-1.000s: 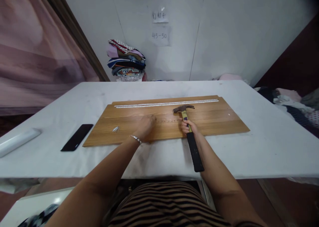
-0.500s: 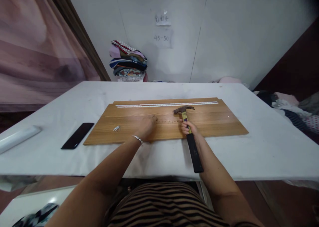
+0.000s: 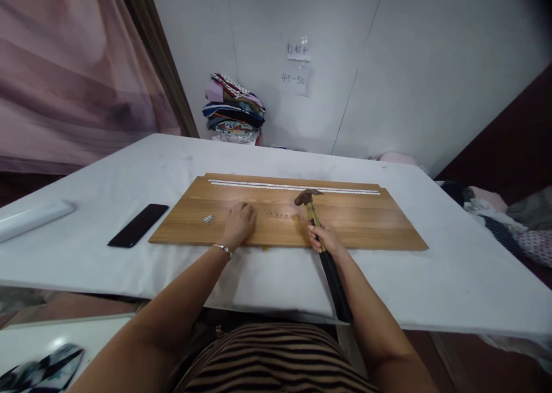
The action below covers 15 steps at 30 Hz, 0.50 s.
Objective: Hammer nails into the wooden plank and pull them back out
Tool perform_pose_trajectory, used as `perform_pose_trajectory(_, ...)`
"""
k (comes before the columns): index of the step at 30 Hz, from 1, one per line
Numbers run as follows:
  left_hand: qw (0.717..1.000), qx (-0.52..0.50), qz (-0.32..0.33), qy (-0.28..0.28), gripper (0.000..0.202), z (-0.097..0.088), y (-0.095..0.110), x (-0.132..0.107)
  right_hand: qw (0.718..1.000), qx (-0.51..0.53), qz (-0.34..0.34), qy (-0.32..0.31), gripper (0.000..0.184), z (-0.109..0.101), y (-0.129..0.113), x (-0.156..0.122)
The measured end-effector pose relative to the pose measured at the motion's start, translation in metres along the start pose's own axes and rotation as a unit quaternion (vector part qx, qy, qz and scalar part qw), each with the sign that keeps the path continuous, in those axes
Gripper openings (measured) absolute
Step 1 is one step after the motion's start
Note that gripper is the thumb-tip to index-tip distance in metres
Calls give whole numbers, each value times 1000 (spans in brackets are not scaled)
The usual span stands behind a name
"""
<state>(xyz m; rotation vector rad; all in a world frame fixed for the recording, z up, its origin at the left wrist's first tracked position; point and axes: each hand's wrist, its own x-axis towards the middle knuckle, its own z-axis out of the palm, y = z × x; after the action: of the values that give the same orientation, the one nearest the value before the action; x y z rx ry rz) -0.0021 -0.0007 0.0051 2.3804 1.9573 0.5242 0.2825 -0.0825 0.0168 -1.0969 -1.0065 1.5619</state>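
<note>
Hammer [image 3: 312, 213], yellow-and-black-handled, fills your right hand [image 3: 326, 239]; your left hand [image 3: 240, 223], hold unclear, seems mid-positioning on brown wooden board [image 3: 362, 223] beneath; striking needs clearance.

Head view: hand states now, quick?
Left hand: at the board; can't tell whether open or closed.
Right hand: closed, holding the hammer.

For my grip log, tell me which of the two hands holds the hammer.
The right hand: it is closed around the hammer, whereas the left hand is over the wooden board, apart from the hammer.
</note>
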Motion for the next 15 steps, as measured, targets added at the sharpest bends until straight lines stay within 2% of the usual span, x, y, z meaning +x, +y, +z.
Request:
perform_pose_trajectory(7,1000,-20,0,-6,32,10,1,0,994,-104,8,-19,38,43,-12,-15)
perform_pose_trajectory(11,1000,-24,8,-5,36,13,-2,-1,986,-164,28,-8,40,53,-14,-14)
perform_pose_trajectory(15,999,-28,10,-10,39,14,-1,-2,984,-174,27,6,40,58,-12,-13)
